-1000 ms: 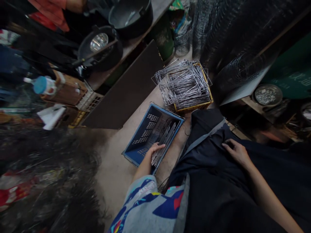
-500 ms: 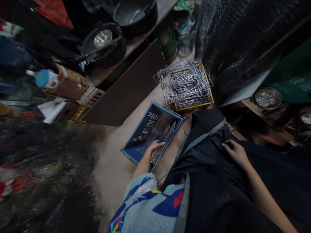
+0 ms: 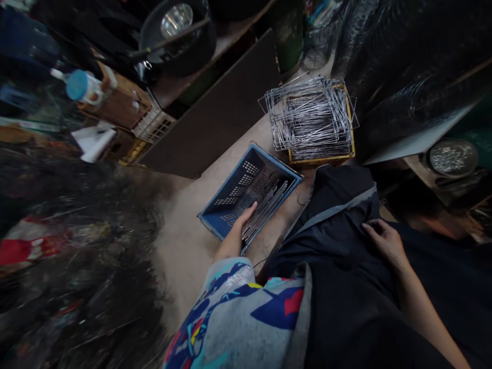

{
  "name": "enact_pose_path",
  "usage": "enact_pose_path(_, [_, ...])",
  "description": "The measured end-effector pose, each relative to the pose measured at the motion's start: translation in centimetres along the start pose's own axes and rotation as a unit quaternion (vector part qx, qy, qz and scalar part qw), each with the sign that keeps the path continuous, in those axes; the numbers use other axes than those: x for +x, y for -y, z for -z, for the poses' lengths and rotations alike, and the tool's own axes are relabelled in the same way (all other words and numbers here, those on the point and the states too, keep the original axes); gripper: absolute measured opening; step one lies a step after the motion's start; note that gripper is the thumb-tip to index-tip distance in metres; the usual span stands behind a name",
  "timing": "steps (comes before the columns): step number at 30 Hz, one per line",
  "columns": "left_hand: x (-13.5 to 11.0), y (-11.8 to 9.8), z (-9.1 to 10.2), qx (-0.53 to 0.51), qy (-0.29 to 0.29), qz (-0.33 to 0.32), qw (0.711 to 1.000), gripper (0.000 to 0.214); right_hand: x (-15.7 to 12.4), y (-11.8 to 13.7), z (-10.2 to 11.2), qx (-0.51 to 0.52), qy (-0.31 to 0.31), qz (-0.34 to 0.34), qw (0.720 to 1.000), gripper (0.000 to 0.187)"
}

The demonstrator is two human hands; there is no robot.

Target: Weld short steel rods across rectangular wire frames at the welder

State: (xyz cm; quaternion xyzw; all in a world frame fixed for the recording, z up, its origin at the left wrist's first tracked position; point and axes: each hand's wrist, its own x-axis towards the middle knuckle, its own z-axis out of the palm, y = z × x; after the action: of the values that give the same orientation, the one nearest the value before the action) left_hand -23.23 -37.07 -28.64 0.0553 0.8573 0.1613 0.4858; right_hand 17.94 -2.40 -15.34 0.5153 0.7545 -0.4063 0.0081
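The left hand's [image 3: 246,214] thumb stretches forward over the thin metal rods [image 3: 268,206], its other fingers too hidden to tell whether they pinch any; the rods lie lengthwise along the near side of the blue crate [image 3: 218,211], probably to stay aligned and within reach. The left arm slants down from its patterned sleeve [image 3: 246,302], while the right hand [image 3: 386,241] rests on dark cloth [image 3: 338,236], fingers loosely bent, apart from the thumb. Beyond, wire frames [image 3: 319,118] overfill a yellow crate [image 3: 325,159].

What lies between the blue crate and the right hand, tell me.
The head view shows a strip of floor beside the blue crate, then dark cloth up to the right hand.
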Motion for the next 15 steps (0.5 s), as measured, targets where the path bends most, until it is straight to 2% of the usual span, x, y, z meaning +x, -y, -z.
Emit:
enact_pose_path(4, [0.3,0.3,0.0,-0.008,-0.003,0.002,1.000,0.055,0.2,-0.3,-0.3,0.006,-0.004,0.000,1.000,0.048])
enact_pose_path(8, [0.2,-0.7,-0.2,-0.003,0.007,-0.020,1.000,0.068,0.4,-0.3,-0.5,0.019,0.007,0.017,1.000,0.043])
enact_pose_path(12, [0.4,-2.0,-0.4,0.014,0.023,-0.043,0.999,0.057,0.5,-0.2,-0.5,0.016,0.007,0.025,1.000,0.043])
enact_pose_path(15, [0.7,-2.8,-0.4,0.040,0.013,-0.051,0.998,0.044,0.5,-0.2,-0.5,0.013,0.008,0.027,1.000,0.043])
